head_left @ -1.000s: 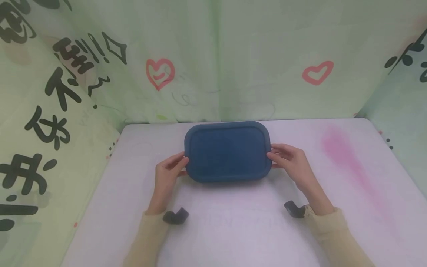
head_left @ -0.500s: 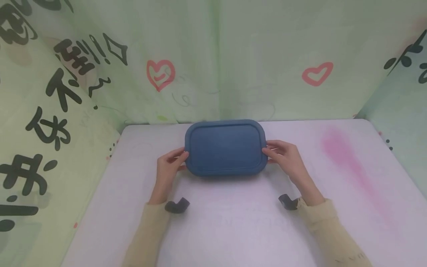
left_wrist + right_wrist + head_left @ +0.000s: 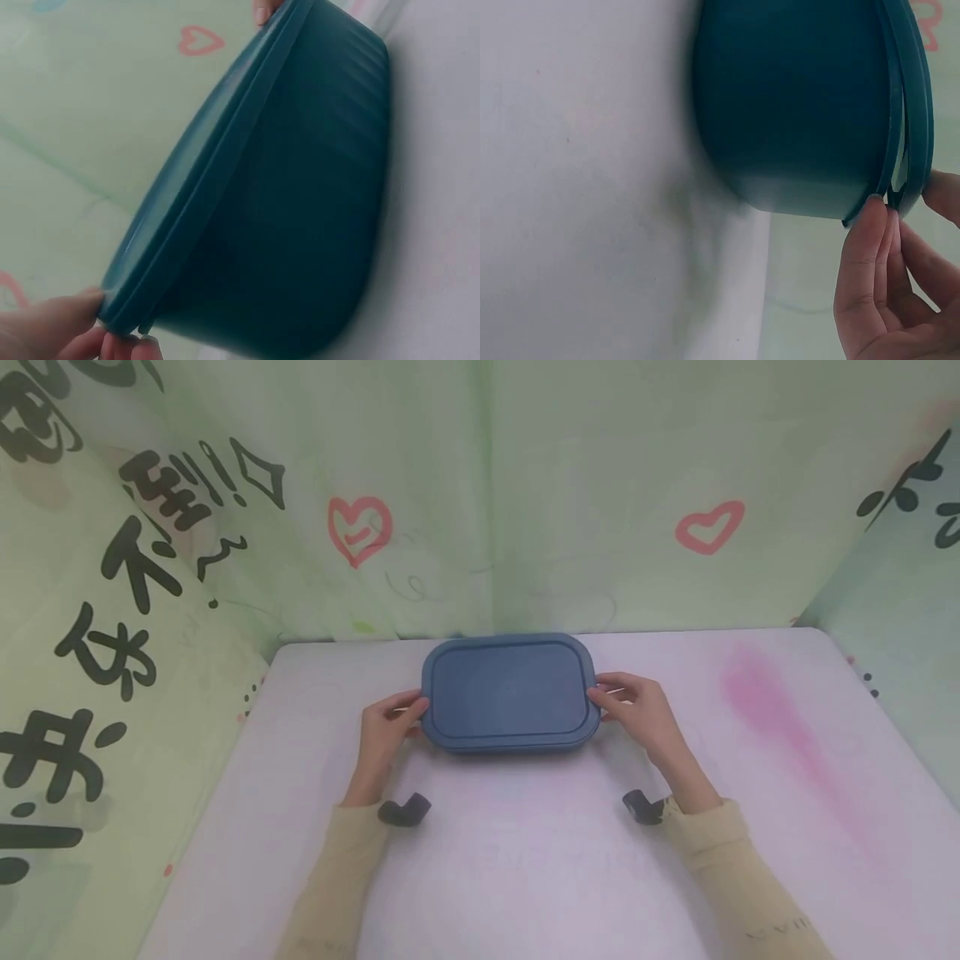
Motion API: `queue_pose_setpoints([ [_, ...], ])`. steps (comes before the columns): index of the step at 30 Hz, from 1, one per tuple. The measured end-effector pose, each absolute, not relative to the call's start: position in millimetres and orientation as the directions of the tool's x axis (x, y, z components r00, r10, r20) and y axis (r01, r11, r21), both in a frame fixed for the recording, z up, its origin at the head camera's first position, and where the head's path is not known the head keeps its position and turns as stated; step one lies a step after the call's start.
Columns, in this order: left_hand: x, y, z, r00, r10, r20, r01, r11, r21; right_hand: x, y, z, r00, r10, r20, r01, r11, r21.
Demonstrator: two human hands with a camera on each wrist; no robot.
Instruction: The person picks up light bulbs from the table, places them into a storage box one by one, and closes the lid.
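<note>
A blue lidded plastic box (image 3: 510, 693) with rounded corners is at the middle of the table's far side. My left hand (image 3: 390, 727) pinches the left end of its rim, the thumb on the lid (image 3: 172, 202) and the fingers beneath the edge. At the other end my right hand (image 3: 637, 706) pinches the rim in the same way. In the right wrist view a narrow gap shows between the lid (image 3: 919, 97) and the body (image 3: 795, 105) at that end. Whether the box bottom touches the table cannot be told. The inside is hidden.
A white table (image 3: 510, 860) with a pink smear at its right lies under the box. Pale green curtains (image 3: 585, 468) with hearts and dark lettering hang behind and at both sides. A black wrist mount (image 3: 405, 810) sticks out from each cuff.
The box looks slightly smaller in the head view, and its near edge has shifted away from me. Both hands have moved forward and a little closer together, keeping their grip.
</note>
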State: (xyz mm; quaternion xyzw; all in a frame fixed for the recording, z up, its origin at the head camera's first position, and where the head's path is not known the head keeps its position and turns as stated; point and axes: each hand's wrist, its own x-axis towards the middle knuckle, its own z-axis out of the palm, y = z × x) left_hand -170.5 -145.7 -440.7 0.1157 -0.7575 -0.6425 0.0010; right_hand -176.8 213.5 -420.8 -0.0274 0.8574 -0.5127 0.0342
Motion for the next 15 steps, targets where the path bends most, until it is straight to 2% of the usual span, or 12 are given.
queue_pose_setpoints([
  [15,-175.5,-143.7,-448.6,-0.970,-0.158,-0.185,-0.212,0.175,0.961,-183.4,213.9,-427.0,-0.996,-0.066,-0.061,0.020,0.499,-0.866],
])
